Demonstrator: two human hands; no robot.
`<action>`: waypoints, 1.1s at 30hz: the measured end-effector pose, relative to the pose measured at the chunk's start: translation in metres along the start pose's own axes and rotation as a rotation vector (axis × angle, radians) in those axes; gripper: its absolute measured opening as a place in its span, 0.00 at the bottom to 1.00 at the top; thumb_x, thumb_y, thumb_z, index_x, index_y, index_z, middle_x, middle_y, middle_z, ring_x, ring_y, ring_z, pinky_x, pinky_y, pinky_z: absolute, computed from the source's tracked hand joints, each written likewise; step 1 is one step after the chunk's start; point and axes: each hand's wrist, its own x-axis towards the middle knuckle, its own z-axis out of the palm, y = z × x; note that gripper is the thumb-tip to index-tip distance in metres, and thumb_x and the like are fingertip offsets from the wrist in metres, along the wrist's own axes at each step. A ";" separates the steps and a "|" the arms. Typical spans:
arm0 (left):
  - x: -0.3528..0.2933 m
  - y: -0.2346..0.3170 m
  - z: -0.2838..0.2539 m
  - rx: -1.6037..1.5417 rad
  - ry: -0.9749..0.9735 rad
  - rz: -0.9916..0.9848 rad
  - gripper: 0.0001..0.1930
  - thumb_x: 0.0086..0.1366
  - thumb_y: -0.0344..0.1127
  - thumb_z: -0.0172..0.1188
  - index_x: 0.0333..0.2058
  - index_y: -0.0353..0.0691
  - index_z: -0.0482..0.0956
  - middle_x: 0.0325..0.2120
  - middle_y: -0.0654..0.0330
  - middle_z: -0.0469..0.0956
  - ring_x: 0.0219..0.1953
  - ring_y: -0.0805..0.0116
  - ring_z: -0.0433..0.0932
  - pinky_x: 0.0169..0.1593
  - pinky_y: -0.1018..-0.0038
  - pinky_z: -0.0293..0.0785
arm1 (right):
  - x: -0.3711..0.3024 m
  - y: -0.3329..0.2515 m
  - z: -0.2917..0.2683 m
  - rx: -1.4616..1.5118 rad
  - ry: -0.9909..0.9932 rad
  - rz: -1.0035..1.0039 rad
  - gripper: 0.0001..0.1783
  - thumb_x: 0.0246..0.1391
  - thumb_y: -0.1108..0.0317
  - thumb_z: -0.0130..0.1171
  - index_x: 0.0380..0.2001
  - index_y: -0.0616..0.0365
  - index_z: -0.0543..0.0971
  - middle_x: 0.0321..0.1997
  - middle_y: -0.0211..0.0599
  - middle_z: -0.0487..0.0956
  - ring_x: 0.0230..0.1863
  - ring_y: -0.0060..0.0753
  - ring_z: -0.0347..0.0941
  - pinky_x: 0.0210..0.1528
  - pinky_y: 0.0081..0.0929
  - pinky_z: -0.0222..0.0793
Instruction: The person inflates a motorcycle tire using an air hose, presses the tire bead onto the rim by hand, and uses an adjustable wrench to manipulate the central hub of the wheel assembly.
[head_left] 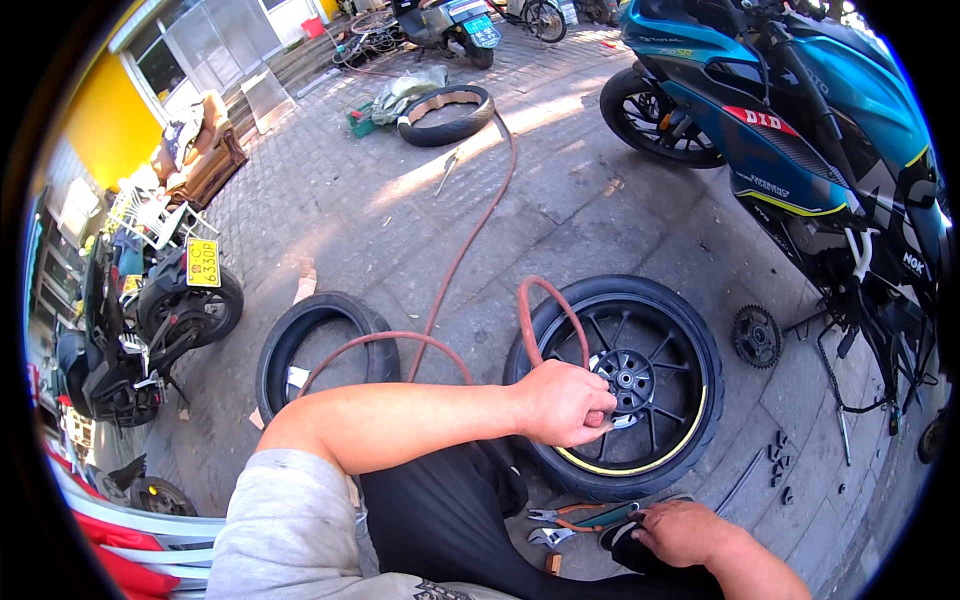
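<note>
While left hand [562,405] clamps hose [526,318] over wheel [634,384] on grey paving [580,225], right hand [684,533] fingers bent, hold unclear

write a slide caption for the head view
Left hand holds a reddish rubber hose over a black spoked wheel; right hand near orange-handled metal pliers.

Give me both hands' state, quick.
Left hand: closed, holding the red hose over the wheel.
Right hand: fingers curled near the shoe; can't tell whether it holds anything.
</note>
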 end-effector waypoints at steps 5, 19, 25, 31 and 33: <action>-0.001 0.001 -0.001 0.007 0.014 0.008 0.14 0.64 0.45 0.75 0.29 0.45 0.81 0.24 0.61 0.75 0.31 0.54 0.83 0.34 0.56 0.79 | 0.000 0.002 0.003 -0.003 0.011 -0.009 0.26 0.77 0.52 0.55 0.58 0.65 0.85 0.58 0.53 0.88 0.62 0.58 0.83 0.68 0.48 0.78; 0.000 0.000 -0.001 0.001 -0.017 -0.008 0.14 0.65 0.46 0.74 0.30 0.45 0.80 0.25 0.60 0.75 0.33 0.52 0.83 0.36 0.55 0.79 | 0.002 0.003 0.001 -0.031 -0.055 0.001 0.28 0.78 0.51 0.54 0.60 0.65 0.85 0.61 0.53 0.87 0.64 0.57 0.82 0.71 0.47 0.76; 0.001 0.000 0.000 0.007 -0.021 -0.005 0.15 0.65 0.46 0.74 0.30 0.45 0.80 0.25 0.60 0.75 0.33 0.52 0.83 0.36 0.55 0.79 | 0.000 0.007 0.007 0.011 0.038 -0.030 0.28 0.77 0.50 0.55 0.55 0.68 0.86 0.57 0.58 0.88 0.62 0.60 0.84 0.69 0.48 0.78; 0.001 -0.002 0.000 0.011 -0.017 0.012 0.14 0.65 0.45 0.74 0.30 0.45 0.79 0.25 0.61 0.75 0.32 0.53 0.83 0.36 0.55 0.79 | 0.000 0.006 0.006 -0.021 0.027 -0.030 0.28 0.76 0.50 0.56 0.56 0.68 0.86 0.56 0.58 0.89 0.61 0.61 0.85 0.68 0.48 0.79; 0.001 -0.001 0.000 0.009 -0.017 0.010 0.14 0.65 0.45 0.74 0.30 0.45 0.79 0.25 0.61 0.75 0.32 0.52 0.83 0.36 0.55 0.79 | -0.001 0.008 0.007 -0.015 0.037 -0.025 0.28 0.76 0.50 0.56 0.56 0.68 0.86 0.57 0.58 0.88 0.61 0.60 0.85 0.69 0.48 0.79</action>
